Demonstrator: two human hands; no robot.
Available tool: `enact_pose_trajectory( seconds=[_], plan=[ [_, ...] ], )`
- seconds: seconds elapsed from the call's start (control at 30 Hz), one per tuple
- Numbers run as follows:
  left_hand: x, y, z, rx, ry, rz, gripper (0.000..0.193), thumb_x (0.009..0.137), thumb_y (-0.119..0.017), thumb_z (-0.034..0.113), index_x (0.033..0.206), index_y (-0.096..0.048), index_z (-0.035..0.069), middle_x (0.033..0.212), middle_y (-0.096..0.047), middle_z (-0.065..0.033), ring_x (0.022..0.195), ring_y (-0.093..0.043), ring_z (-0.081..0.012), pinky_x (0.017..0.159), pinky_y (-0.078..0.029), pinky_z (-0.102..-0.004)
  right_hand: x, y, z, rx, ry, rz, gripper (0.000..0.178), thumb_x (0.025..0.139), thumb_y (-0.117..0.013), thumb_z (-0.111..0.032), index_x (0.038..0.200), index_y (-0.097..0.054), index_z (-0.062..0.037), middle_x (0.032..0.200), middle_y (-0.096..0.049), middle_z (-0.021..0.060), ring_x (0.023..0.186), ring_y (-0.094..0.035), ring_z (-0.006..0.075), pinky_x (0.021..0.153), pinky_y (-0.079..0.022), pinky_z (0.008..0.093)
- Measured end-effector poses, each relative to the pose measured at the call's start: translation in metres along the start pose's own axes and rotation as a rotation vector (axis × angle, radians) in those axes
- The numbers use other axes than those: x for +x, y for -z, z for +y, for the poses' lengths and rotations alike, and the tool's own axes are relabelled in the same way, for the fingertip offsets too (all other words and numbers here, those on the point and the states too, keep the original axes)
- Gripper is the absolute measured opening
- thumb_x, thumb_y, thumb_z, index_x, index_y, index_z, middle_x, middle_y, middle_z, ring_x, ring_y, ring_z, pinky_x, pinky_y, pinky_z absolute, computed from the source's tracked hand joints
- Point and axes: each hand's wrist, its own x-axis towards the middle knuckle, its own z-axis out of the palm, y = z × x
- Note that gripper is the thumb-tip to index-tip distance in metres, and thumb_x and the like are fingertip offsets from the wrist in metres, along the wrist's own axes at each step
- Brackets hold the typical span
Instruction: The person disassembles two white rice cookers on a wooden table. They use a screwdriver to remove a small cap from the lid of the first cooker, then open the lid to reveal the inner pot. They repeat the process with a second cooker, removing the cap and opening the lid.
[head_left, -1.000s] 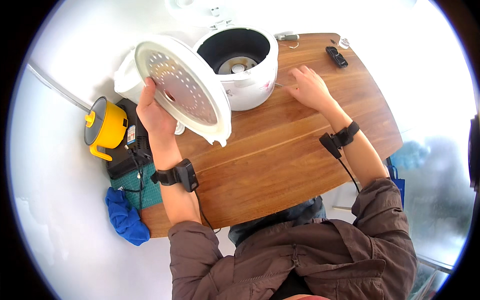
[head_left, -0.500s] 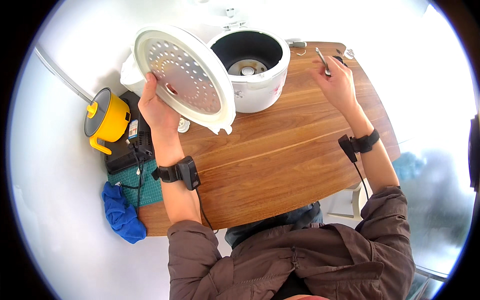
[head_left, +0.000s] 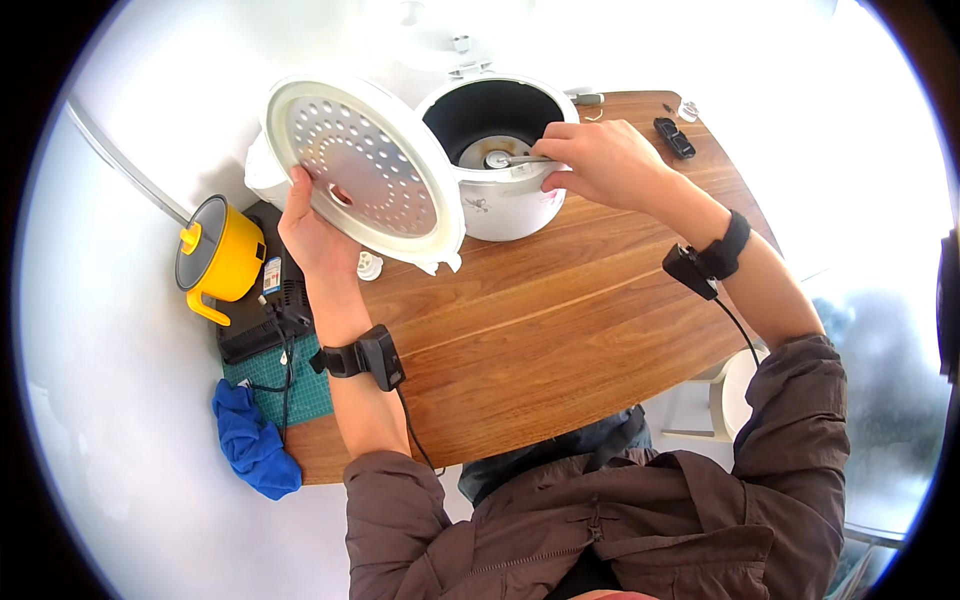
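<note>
My left hand grips the rice cooker lid by its left edge, thumb against its perforated metal inner plate. The lid is tilted, with the plate facing me. Behind it stands the white rice cooker body, with no inner pot in it. On its floor lies the round heating plate. My right hand is closed on a slim silver metal tool at the front right rim. The tool's tip extends over the cooker's opening, towards the central disc; whether they touch, I cannot tell.
At the left, a yellow pot and a black device stand by a green cutting mat and a blue cloth. A small white part lies near my left wrist. A black object lies far right.
My right hand has moved left from the table's far right to the cooker's rim, bringing the metal tool over the opening. My left hand still holds the lid.
</note>
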Motion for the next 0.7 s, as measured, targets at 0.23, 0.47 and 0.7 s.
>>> enact_pose_trajectory(
  seconds=[0.23,0.47,0.7],
  plan=[
    [0.000,0.000,-0.002,-0.024,0.020,0.004,0.032,0.110,-0.050,0.026,0.131,-0.060,0.004,0.119,-0.066,-0.0052,0.099,-0.060,-0.0168,0.085,-0.050,-0.0323,-0.045,0.005,-0.005,-0.031,-0.109,0.023,0.029,0.092,-0.073,-0.032,0.112,-0.067,-0.0132,0.102,-0.067,0.0038,0.077,-0.070,0.0297,0.065,-0.057,0.0419],
    [0.000,-0.002,-0.006,-0.003,0.025,-0.021,0.028,0.109,-0.052,0.025,0.126,-0.061,0.005,0.115,-0.067,-0.0039,0.095,-0.060,-0.0158,0.078,-0.048,-0.0309,-0.072,0.008,0.017,-0.111,-0.253,0.139,0.030,0.092,-0.073,-0.031,0.114,-0.069,-0.0117,0.100,-0.066,0.0055,0.083,-0.071,0.0300,0.073,-0.058,0.0415],
    [0.002,0.002,-0.007,0.096,-0.070,-0.086,0.024,0.107,-0.056,0.023,0.120,-0.063,0.004,0.108,-0.068,-0.0056,0.084,-0.061,-0.0178,0.070,-0.048,-0.0319,-0.071,0.002,0.047,-0.168,-0.357,0.166,0.031,0.093,-0.072,-0.033,0.115,-0.069,-0.0118,0.101,-0.068,0.0057,0.087,-0.070,0.0302,0.075,-0.058,0.0418]
  ],
)
